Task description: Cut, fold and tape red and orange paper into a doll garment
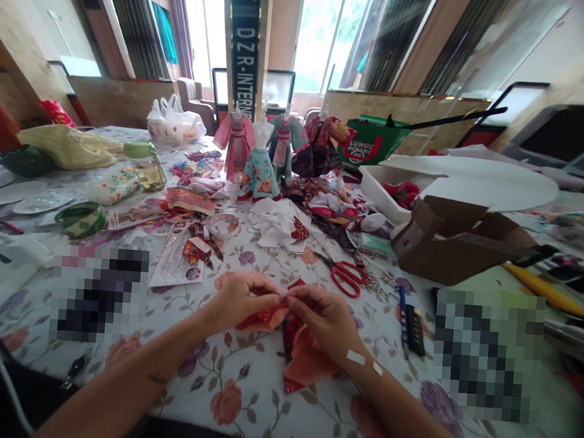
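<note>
Hands [240, 301] pinching orange cloth [265, 318], banner [244, 49] (DZR INTERN)

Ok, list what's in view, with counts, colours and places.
doll dresses: four, pink, teal and dark, far side of table
plastic bag: one, white, far left
cardboard box: one, brown, right, flaps open
scissors: one pair, red handles, right of centre
floral tablecloth: one, pale with pink and purple flowers, covering table
fabric: one piece, orange-red, under the hands
left hand: one, pinching fabric
right hand: one, pinching fabric, white plasters on wrist
</note>
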A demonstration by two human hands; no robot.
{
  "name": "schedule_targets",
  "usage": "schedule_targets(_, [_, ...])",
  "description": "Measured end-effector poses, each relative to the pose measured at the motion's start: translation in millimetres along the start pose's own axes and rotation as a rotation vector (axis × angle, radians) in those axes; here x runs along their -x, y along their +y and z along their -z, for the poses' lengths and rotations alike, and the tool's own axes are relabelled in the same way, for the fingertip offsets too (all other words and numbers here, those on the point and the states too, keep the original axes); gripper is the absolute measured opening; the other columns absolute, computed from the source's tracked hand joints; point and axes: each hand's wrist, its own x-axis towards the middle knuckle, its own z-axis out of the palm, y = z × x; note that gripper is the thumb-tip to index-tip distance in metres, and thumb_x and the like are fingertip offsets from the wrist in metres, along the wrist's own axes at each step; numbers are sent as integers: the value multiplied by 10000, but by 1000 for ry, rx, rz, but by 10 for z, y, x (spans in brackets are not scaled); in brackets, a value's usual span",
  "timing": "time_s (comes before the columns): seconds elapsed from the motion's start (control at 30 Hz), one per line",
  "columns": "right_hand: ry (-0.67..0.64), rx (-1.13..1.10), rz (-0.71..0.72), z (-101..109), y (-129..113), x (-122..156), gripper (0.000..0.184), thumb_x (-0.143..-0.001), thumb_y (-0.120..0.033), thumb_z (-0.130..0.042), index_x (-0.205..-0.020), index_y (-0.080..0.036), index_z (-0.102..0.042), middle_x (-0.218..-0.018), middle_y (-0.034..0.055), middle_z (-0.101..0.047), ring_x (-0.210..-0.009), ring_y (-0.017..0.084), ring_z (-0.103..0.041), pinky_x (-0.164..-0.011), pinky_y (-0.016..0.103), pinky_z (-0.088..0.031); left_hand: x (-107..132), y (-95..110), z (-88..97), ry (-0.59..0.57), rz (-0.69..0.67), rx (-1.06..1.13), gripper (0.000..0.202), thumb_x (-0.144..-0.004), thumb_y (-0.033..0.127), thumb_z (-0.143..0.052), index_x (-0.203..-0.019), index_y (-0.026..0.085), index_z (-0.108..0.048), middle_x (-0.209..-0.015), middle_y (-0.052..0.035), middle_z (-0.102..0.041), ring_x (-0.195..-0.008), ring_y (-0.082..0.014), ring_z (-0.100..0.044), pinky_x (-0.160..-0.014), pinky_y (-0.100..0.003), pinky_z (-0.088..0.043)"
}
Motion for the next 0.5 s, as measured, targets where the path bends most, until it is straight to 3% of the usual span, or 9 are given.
schedule_targets(0.23, [-18,-57,-64,6,-66,-8,228,-791,-390,-635,-802,-167,-681,-734,43,-663,-643,156,-588,-590,250,-468,3,11,-6,-2,57,16,240,-762,355,-625,-802,131,-701,-750,-36,-688,-678,-136,-601,-624,-211,-450])
schedule_targets(0.5, [-52,-93,-113,6,-86,-9,273,-789,-428,-633,-778,-156,-652,-609,-1,-581,-521,95,-479,-467,200,-355,11,31,5,-30,60,16,203,-765,296,-609,-807,117,-693,-745,-33,-678,-681,-124,-584,-634,-198,-436])
